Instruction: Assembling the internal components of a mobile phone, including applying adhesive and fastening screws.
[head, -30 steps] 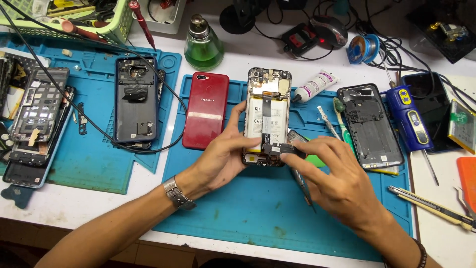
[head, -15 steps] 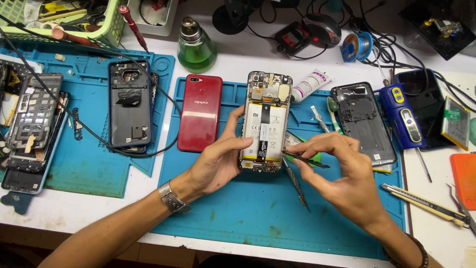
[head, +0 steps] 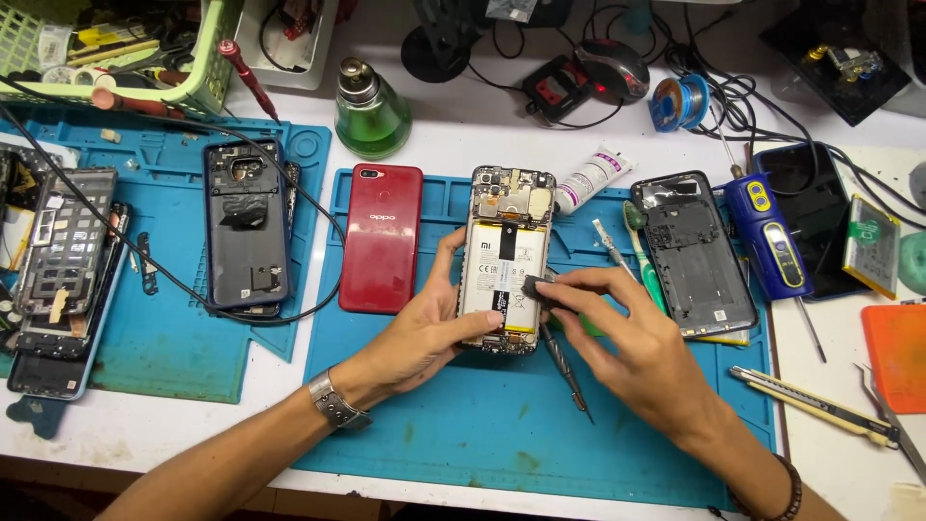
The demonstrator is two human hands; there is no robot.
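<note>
An opened phone [head: 508, 253] with its white battery exposed lies on the blue mat [head: 463, 425]. My left hand [head: 424, 333] grips its left edge and lower end, thumb on the side. My right hand [head: 632, 352] pinches a small black part [head: 533, 287] at the phone's right edge, over the lower battery. A dark screwdriver [head: 564, 371] is tucked under my right palm, its tip pointing down onto the mat.
A red phone back [head: 382, 236] lies left of the opened phone, a black phone frame [head: 699, 253] right of it. A green bottle [head: 371, 111], white tube [head: 590, 178], blue tool [head: 767, 236] and more dismantled phones [head: 246, 227] surround the mat. An orange pad [head: 897, 357] sits at the right.
My right hand has moved in onto the phone's right edge and now pinches a small black part there. My left hand keeps holding the phone.
</note>
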